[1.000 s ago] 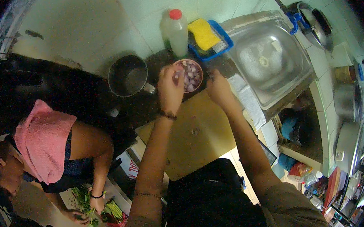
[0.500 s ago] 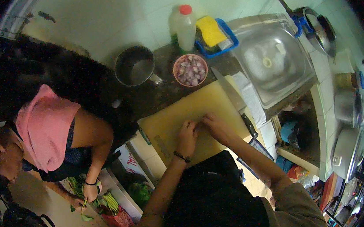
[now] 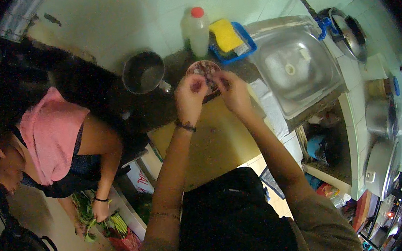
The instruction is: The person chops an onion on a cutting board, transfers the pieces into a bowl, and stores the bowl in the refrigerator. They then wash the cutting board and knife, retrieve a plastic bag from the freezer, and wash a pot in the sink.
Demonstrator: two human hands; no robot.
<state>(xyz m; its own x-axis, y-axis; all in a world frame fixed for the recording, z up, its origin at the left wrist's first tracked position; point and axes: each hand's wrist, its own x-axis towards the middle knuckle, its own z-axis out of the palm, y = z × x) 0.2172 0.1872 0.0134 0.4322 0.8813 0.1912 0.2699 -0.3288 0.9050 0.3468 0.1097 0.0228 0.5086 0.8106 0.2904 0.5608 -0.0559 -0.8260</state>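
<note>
L hand + R hand | over round pink bowl | flat yellow board

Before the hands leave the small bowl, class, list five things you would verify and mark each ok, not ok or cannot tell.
1. Both hands over the bowl: left hand and right hand are above the small pink bowl. Ok.
2. Bowl fully on the dark counter, not overhanging: ok.
3. Whether the fingers still hold any pieces: cannot tell.
4. Yellow cutting board free of pieces and tools: cannot tell, the forearms cover part of it.
5. Steel pot standing apart from the left hand: ok.
</note>
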